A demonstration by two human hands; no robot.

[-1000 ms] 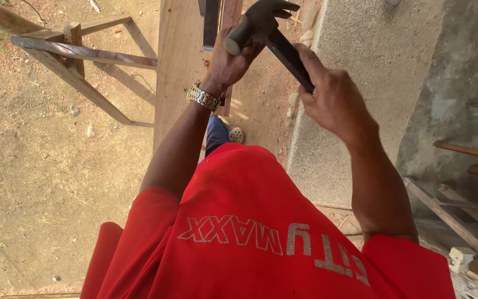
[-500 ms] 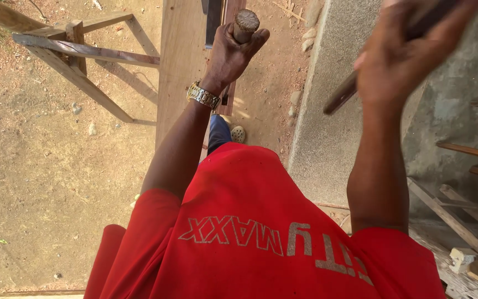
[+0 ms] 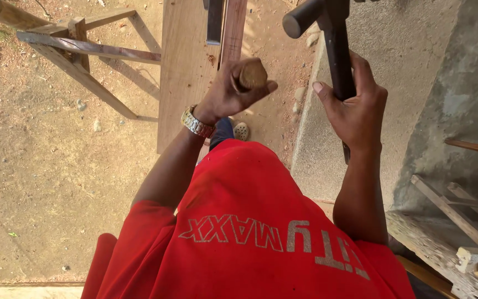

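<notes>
My left hand (image 3: 225, 94) is closed around the wooden chisel handle (image 3: 252, 75) held against the plank (image 3: 186, 72), my right hand (image 3: 355, 111) grips the raised hammer (image 3: 327, 33), and a slightly off swing could smash my knuckles.

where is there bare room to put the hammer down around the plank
Bare dirt ground left of the wooden plank, below the timber frame, and the grey concrete slab right of it. Crowded: middle, where left hand grips a wooden handle, right hand the hammer.
</notes>
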